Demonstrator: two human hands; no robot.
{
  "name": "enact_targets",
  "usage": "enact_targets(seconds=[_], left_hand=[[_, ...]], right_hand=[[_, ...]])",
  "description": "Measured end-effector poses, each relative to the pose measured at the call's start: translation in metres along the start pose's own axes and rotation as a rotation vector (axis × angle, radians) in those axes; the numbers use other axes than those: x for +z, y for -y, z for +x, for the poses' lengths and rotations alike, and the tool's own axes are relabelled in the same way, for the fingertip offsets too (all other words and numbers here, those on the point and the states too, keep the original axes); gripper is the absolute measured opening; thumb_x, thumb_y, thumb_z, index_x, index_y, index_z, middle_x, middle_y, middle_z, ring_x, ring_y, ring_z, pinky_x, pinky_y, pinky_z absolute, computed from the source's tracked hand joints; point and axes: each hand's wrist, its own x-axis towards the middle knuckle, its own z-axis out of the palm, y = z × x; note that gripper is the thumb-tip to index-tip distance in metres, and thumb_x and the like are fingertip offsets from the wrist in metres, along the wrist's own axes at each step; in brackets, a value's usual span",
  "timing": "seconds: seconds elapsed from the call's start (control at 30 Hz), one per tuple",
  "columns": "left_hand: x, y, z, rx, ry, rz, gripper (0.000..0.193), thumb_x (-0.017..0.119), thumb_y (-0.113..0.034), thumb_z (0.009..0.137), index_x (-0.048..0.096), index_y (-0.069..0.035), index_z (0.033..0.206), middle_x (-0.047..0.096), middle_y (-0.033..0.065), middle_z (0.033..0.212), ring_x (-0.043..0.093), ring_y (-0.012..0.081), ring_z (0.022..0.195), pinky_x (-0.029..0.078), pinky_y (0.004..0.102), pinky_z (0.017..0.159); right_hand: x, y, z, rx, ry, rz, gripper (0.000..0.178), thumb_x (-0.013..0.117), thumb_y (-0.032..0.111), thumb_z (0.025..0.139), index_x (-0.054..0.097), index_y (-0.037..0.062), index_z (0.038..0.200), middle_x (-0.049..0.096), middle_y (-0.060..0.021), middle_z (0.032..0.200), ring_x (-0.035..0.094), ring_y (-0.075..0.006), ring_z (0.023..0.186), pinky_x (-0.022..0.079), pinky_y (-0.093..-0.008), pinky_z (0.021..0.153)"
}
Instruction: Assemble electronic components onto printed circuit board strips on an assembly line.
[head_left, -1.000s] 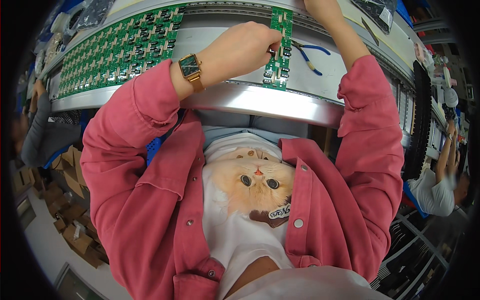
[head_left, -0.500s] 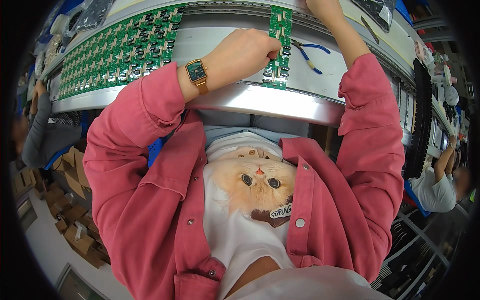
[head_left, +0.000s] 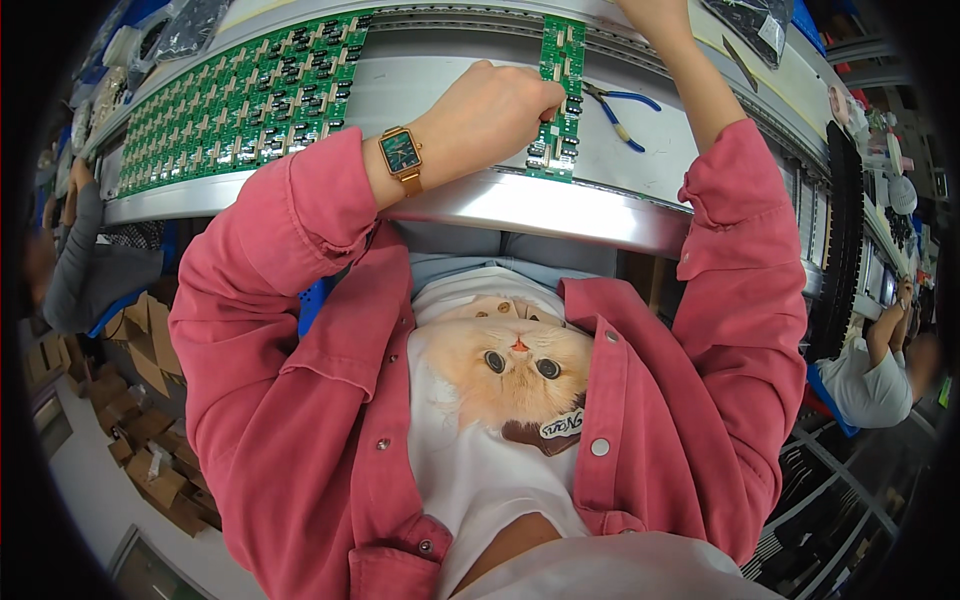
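Observation:
A narrow green circuit board (head_left: 564,60) with black and pale parts on it lies across the rails of the workbench. My left hand (head_left: 498,108) rests at its left edge, fingers curled and fingertips pressed together over the board's middle. What they pinch, if anything, is hidden under the hand. Beyond the board, to the right, my right hand (head_left: 655,14) reaches up to the picture's upper edge, which cuts off its fingers. A pair of pliers (head_left: 622,118) with blue and yellow handles lies just right of the board, its jaws toward it.
Several rows of joined green circuit boards (head_left: 240,100) cover the bench at the left. A metal rail (head_left: 530,205) runs along the near edge. Tweezers (head_left: 740,62) lie at the far right, near a dark plastic bag (head_left: 752,25). Other people sit at both sides.
Both forearms have shifted very slightly, the right one a little to the right. My left fingertips stay at the same part of the narrow board, and the pliers have not moved.

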Motion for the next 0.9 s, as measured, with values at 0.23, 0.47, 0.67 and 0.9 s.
enact_targets(seconds=[0.23, 0.47, 0.67, 0.9], left_hand=[[-0.002, -0.002, 0.006, 0.068, 0.009, 0.040, 0.005, 0.062, -0.006, 0.076, 0.061, -0.004, 0.080, 0.063, 0.0069, 0.076, 0.057, 0.0279, 0.060, 0.047, 0.0359, 0.062], [-0.007, -0.007, 0.009, 0.072, 0.031, 0.089, 0.005, 0.062, -0.006, 0.076, 0.062, -0.004, 0.081, 0.063, 0.0069, 0.077, 0.058, 0.0279, 0.060, 0.047, 0.0354, 0.062], [-0.004, -0.001, 0.010, 0.065, 0.051, 0.015, 0.003, 0.062, -0.005, 0.076, 0.062, -0.004, 0.079, 0.063, 0.0072, 0.077, 0.058, 0.0280, 0.060, 0.048, 0.0354, 0.062], [-0.015, -0.005, 0.011, 0.068, 0.095, 0.089, 0.006, 0.063, -0.007, 0.075, 0.064, -0.004, 0.080, 0.064, 0.0084, 0.078, 0.059, 0.0288, 0.062, 0.048, 0.0356, 0.063]], right_hand=[[0.003, -0.053, -0.013, 0.003, 0.353, 1.029, 0.014, 0.061, 0.007, 0.070, 0.068, 0.0023, 0.081, 0.064, -0.0062, 0.069, 0.056, -0.0164, 0.061, 0.046, -0.0257, 0.060], [-0.057, 0.062, -0.037, 0.322, 0.328, 0.317, 0.014, 0.061, 0.005, 0.072, 0.067, 0.0016, 0.084, 0.062, -0.0030, 0.068, 0.053, -0.0110, 0.060, 0.045, -0.0221, 0.058], [-0.068, 0.070, -0.049, 0.285, 0.373, 0.334, 0.014, 0.061, 0.006, 0.074, 0.067, 0.0018, 0.086, 0.062, -0.0027, 0.069, 0.052, -0.0092, 0.061, 0.044, -0.0211, 0.057], [-0.077, 0.089, -0.062, 0.222, 0.442, 0.238, 0.018, 0.060, 0.004, 0.076, 0.069, 0.0031, 0.091, 0.066, -0.0067, 0.080, 0.060, -0.0148, 0.067, 0.049, -0.0252, 0.063]])
